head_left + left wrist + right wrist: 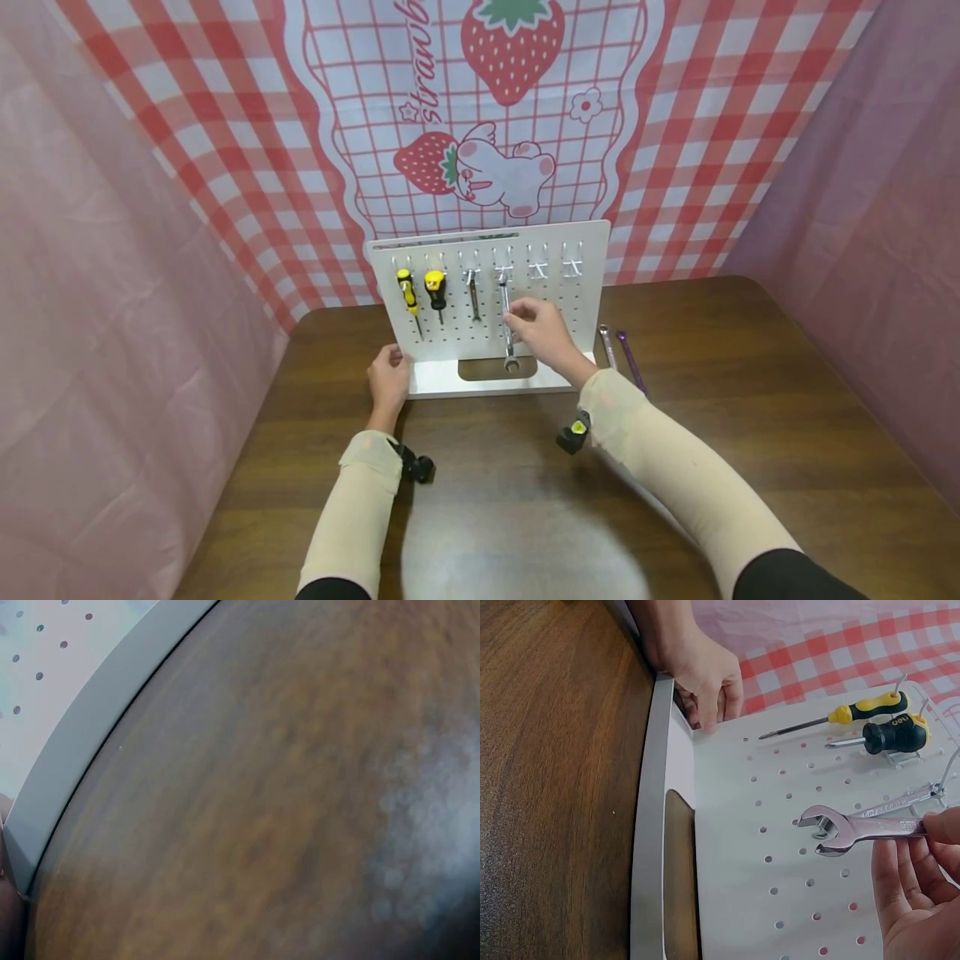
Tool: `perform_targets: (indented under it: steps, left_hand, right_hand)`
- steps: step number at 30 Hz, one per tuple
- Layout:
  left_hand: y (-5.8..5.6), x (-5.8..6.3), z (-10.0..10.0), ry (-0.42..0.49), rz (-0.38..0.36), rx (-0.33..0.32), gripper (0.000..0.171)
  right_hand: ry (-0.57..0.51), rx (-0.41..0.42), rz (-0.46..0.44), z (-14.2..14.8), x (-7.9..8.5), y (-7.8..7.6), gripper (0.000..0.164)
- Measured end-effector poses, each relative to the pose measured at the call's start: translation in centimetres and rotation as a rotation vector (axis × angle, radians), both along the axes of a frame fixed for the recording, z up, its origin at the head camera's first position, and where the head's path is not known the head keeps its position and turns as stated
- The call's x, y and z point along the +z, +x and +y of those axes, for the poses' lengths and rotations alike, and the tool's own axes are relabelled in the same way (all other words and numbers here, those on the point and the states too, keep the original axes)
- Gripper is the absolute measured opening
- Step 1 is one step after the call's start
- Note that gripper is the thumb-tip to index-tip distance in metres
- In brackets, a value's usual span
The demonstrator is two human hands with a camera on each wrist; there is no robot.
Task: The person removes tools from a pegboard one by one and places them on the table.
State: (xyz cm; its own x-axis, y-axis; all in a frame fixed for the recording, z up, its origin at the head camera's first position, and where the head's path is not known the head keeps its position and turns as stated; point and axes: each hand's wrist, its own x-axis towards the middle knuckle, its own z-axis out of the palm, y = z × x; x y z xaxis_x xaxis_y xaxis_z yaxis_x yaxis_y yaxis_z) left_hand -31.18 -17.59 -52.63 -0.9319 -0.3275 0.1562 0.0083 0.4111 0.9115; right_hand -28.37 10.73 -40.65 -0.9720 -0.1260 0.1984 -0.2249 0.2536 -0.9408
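Note:
My right hand [547,337] pinches a combination wrench [507,335] between thumb and fingers in front of the white pegboard [450,346]. The wrench hangs down, its ring end up at a hook and its open end [836,831] low. At the board's lower left corner, my left hand [388,385] grips the edge, as the right wrist view also shows. Left of the held wrench hang a long yellow-and-black screwdriver [407,292], a stubby screwdriver [435,290] and a smaller wrench [473,298]. Whether the held wrench's ring is over the hook I cannot tell.
Bare metal hooks [572,267] stick out at the board's upper right. A silver wrench [607,345] and a purple wrench [632,360] lie on the wooden table [517,517] right of the board. Behind it hangs a checked strawberry cloth [675,125].

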Motion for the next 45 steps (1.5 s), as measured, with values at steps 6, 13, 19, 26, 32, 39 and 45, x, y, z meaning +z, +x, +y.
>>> perform_targets:
  steps: [6,13,19,26,32,39,45]
  left_hand:
    - [0.1,0.0,0.0,0.0,-0.003,-0.001,0.025]
    - [0.0,0.1,0.0,-0.002,-0.006,-0.003,0.025]
    - [0.0,0.0,0.0,0.007,-0.008,-0.01,0.025]
    - [0.1,0.1,0.0,0.002,0.002,-0.009,0.025]
    - [0.2,0.2,0.0,0.006,-0.004,-0.014,0.026]
    - [0.2,0.2,0.0,0.007,-0.001,-0.013,0.025]
    - [0.1,0.1,-0.1,-0.006,-0.002,-0.011,0.025]
  right_hand:
    - [-0.015,0.012,0.015,0.0,0.0,0.3,0.017]
    - [-0.011,0.013,0.024,0.0,0.0,0.6,0.016]
    - [-0.021,0.011,0.03,-0.1,0.3,0.8,0.013]
    - [-0.047,0.016,0.031,0.0,0.4,1.2,0.011]
    - [-0.035,0.027,0.029,0.1,0.6,1.5,0.012]
    - [-0.045,0.029,0.03,0.2,0.7,1.8,0.011]
    - [-0.056,0.028,0.028,0.2,1.0,2.1,0.011]
